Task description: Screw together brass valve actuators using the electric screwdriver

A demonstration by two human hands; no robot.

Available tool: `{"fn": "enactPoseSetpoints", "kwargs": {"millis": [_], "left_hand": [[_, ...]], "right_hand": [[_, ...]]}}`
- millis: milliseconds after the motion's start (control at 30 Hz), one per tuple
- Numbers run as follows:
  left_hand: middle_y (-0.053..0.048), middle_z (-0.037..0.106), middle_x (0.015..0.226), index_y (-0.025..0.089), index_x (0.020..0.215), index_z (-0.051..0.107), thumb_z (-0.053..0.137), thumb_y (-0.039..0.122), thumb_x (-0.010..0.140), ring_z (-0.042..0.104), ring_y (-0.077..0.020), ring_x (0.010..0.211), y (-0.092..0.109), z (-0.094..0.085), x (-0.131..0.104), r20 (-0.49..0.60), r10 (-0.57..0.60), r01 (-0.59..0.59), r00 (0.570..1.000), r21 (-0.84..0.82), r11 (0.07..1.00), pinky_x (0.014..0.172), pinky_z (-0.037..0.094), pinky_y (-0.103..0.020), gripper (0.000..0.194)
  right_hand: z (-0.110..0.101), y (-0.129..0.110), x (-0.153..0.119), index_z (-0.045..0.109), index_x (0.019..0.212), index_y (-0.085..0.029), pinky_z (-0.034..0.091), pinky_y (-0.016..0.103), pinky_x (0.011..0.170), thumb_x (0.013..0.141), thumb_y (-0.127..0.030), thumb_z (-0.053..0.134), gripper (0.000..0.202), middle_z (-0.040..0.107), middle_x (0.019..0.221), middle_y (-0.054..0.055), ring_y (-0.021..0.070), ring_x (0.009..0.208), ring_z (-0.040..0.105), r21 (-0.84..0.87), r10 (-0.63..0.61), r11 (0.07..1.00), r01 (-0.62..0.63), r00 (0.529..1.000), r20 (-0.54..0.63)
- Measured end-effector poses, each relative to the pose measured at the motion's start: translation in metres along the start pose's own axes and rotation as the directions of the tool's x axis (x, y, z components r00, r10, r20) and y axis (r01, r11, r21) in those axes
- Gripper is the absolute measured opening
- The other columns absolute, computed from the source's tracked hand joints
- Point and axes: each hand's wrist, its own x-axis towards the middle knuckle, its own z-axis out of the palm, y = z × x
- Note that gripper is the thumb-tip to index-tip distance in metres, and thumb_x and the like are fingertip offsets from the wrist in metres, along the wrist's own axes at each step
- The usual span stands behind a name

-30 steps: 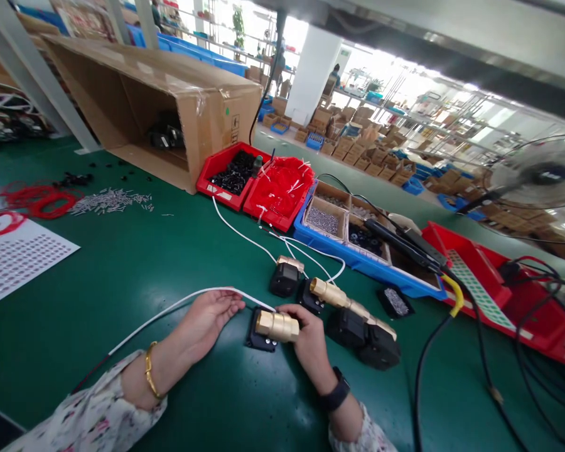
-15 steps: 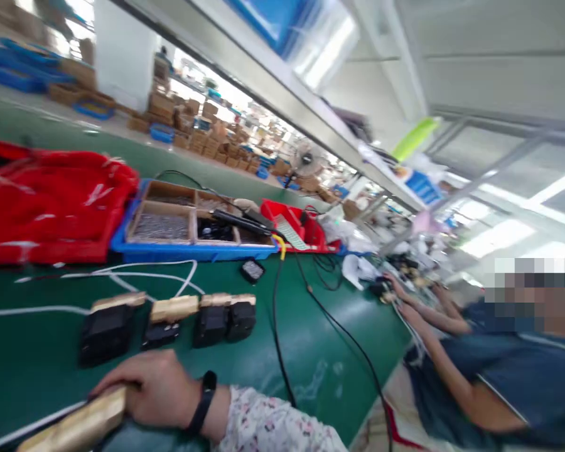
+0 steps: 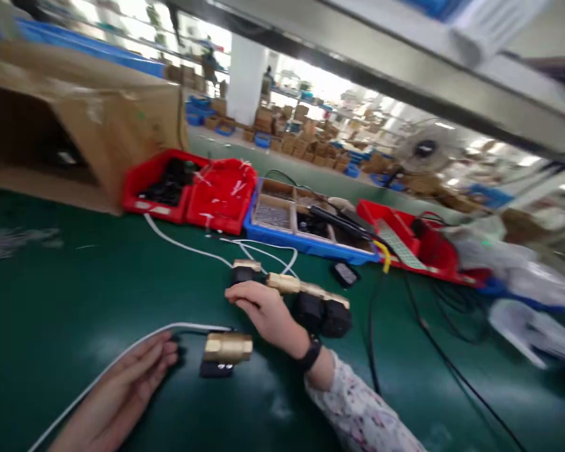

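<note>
A brass valve body [image 3: 228,347] with a black housing lies on the green table between my hands, a white cable [image 3: 188,325] reaching it from the left. My left hand [image 3: 134,383] is beside that cable, fingers loosely bent with nothing visible in them; I cannot tell whether it touches the cable. Farther back, my right hand [image 3: 266,311] reaches over the table, fingers slightly curved, close in front of another brass-and-black valve [image 3: 246,270]. Its fingertips are partly hidden, and no held thing shows. To its right stand more black housings [image 3: 321,315] with brass bodies.
Behind the valves are a blue tray [image 3: 311,245] with compartments, red bins [image 3: 169,213] and a second red bin [image 3: 400,235]. A cardboard box [image 3: 141,125] stands back left. Black cables [image 3: 433,333] cross the right side. A metal shelf [image 3: 381,69] hangs above.
The view has swung left, bringing the cardboard box and my left hand into sight. My right hand has left the near brass valve and moved to the row behind it.
</note>
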Motion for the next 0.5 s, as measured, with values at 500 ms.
{"fn": "enactPoseSetpoints", "kwargs": {"millis": [500], "left_hand": [[0.003,0.054,0.056,0.011,0.083,0.061,0.079,0.040,0.063,0.045,-0.0056,0.047,-0.023,-0.027,-0.017,0.102,0.219,-0.231,0.970,0.125,0.965,0.044,0.035,-0.013,0.040]], "right_hand": [[0.074,-0.016,0.092,0.060,0.087,-0.012,0.050,0.035,0.079,0.087,-0.031,0.064,0.019,0.058,0.093,0.004,0.0159,0.086,0.057,-0.345,0.111,0.929,0.136,0.787,0.607]]}}
